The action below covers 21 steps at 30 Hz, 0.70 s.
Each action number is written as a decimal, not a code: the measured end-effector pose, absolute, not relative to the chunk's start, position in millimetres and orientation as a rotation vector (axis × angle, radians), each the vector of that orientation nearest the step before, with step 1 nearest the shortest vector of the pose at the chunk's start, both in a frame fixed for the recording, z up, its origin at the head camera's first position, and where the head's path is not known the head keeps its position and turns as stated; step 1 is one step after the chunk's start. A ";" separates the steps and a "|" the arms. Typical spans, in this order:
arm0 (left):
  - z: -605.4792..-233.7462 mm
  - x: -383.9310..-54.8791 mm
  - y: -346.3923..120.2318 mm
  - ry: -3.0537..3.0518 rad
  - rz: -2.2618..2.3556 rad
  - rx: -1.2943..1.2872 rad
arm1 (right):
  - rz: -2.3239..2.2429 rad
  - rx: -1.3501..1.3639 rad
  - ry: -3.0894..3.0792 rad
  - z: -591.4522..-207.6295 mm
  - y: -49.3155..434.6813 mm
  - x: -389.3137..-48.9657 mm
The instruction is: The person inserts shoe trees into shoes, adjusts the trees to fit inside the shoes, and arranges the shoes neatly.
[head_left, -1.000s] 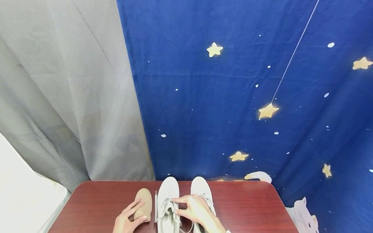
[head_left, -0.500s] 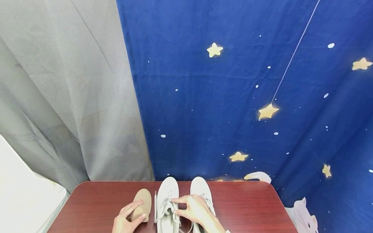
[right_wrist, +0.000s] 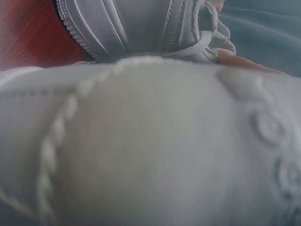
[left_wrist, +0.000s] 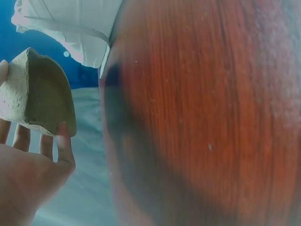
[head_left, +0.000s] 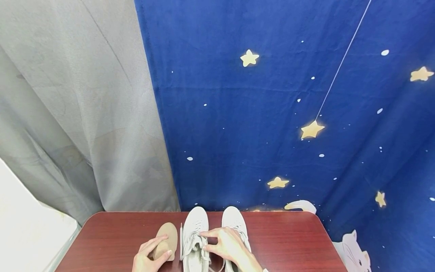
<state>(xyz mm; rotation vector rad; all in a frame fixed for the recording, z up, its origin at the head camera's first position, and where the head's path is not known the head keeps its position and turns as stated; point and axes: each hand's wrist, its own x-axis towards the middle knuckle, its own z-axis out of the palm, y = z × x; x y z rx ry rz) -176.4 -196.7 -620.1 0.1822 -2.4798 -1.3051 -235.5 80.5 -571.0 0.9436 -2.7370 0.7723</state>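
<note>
Left hand (head_left: 145,257) has a beige hollow piece (head_left: 171,238) gripped, right hand (head_left: 229,246), thumb and finger parted, touches a white shoe (head_left: 196,222) by the table's (head_left: 282,241) far edge, can't tell if it's pinching.

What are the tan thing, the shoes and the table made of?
The tan thing: maybe pressed paper pulp, dull; its outside looks rough and speckled.
The shoes: smooth leather or a lookalike, with stitched seams.
The table: shiny wood or a wood-look covering, with streaky grain.
</note>
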 end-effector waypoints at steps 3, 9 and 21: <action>-619.2 -174.9 -195.2 -2.476 -1.313 0.194 | 0.779 0.929 -2.756 -570.7 80.3 -235.9; -619.5 -172.9 -192.4 -2.450 -1.308 0.147 | 0.740 0.937 -2.742 -572.1 81.1 -236.9; -612.8 -161.3 -186.3 -2.436 -1.305 0.152 | 0.752 0.924 -2.735 -573.4 81.5 -235.1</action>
